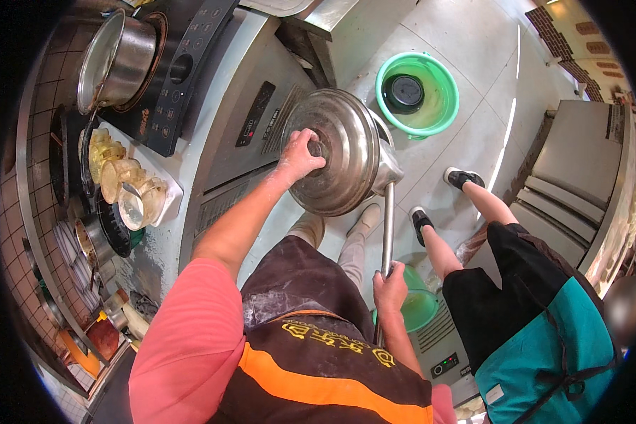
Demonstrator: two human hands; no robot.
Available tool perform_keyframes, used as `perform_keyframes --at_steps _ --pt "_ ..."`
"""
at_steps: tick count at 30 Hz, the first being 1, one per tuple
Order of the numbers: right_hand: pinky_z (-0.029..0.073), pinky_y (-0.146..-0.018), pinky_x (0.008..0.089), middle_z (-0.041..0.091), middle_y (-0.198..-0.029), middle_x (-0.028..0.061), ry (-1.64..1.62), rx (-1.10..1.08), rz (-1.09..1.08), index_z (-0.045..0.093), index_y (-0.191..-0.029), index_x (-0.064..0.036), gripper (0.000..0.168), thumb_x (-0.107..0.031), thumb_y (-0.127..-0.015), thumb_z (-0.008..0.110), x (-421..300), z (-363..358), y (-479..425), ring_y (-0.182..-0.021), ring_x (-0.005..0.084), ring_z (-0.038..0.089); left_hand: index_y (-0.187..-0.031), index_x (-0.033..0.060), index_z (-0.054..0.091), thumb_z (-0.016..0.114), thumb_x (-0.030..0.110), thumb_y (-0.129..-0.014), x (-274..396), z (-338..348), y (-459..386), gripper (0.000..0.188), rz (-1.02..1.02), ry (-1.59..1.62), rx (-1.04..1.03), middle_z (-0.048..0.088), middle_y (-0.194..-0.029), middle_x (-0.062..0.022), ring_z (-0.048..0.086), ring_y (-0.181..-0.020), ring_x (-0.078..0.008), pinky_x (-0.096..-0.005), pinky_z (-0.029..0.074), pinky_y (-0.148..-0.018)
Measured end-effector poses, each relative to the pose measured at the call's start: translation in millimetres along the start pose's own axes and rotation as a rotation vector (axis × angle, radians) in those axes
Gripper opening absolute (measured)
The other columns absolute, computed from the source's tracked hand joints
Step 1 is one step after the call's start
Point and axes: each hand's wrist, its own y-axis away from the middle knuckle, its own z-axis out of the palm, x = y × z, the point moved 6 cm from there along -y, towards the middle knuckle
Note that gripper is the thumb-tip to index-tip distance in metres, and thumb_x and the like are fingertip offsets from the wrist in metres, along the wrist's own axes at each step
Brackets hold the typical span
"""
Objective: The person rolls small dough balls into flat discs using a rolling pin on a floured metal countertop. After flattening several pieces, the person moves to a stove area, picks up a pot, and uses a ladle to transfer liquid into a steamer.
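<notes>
My left hand point(302, 156) grips the knob of a round metal lid point(344, 153), its rings turned towards me, near the counter's front. Behind the lid's right edge shows a shiny metal vessel point(388, 167), from which a long metal handle point(388, 222) runs down towards me. My right hand point(390, 286) is closed around that handle. How far the lid covers the vessel is hidden from this side.
A green bucket point(456, 100) holding a dark round object stands on the tiled floor. A co-worker in a teal apron point(551, 328) stands at right. Left are a steel pot point(132, 63) on an induction cooker and several small containers point(119, 172). Another green bucket point(421, 310) is near my right forearm.
</notes>
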Motion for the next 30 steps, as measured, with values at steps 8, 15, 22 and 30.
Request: perform_keyframes --at_steps 8,15,22,30 --pt "0.039 -0.038 0.0226 0.048 -0.061 0.0003 -0.851 -0.178 0.199 0.045 -0.091 -0.005 0.024 -0.007 -0.078 0.066 25.7 -12.7 10.5 -0.043 0.009 0.047 -0.107 0.009 0.047 0.073 0.022 -0.058 20.5 26.9 -5.7 0.057 -0.063 -0.133 -0.075 0.044 -0.109 -0.0196 0.049 -0.103 -0.0389 -0.0435 0.045 -0.087" --pt "0.039 -0.038 0.0217 0.049 -0.062 0.0013 -0.864 -0.08 0.22 0.048 -0.099 -0.003 0.026 -0.005 -0.079 0.064 31.7 -52.0 18.7 -0.045 0.0095 0.049 -0.109 0.0093 0.043 0.078 0.02 -0.06 23.7 83.5 -23.1 0.061 -0.076 -0.362 -0.193 0.041 -0.114 -0.0231 0.05 -0.103 -0.0433 -0.0483 0.048 -0.085" --pt "0.042 -0.041 0.0227 0.05 -0.064 0.003 -0.984 -0.14 0.061 0.048 -0.099 0.0 0.03 0.0 -0.074 0.064 -47.7 -96.4 32.4 -0.046 0.0111 0.051 -0.113 0.0072 0.042 0.076 0.017 -0.066 10.8 91.9 -13.9 0.059 -0.128 -0.192 -0.157 0.042 -0.117 -0.0209 0.045 -0.11 -0.0432 -0.0522 0.041 -0.093" --pt "0.036 -0.041 0.0261 0.046 -0.061 0.0017 -0.461 -0.073 -0.425 0.051 -0.088 -0.003 0.013 -0.007 -0.077 0.055 -258.3 -157.0 -12.3 -0.046 0.0093 0.044 -0.101 0.0024 0.056 0.066 0.027 -0.072 35.1 29.2 83.0 0.04 -0.039 0.194 -0.336 0.061 -0.095 -0.0196 0.059 -0.093 -0.0325 -0.0397 0.047 -0.081"
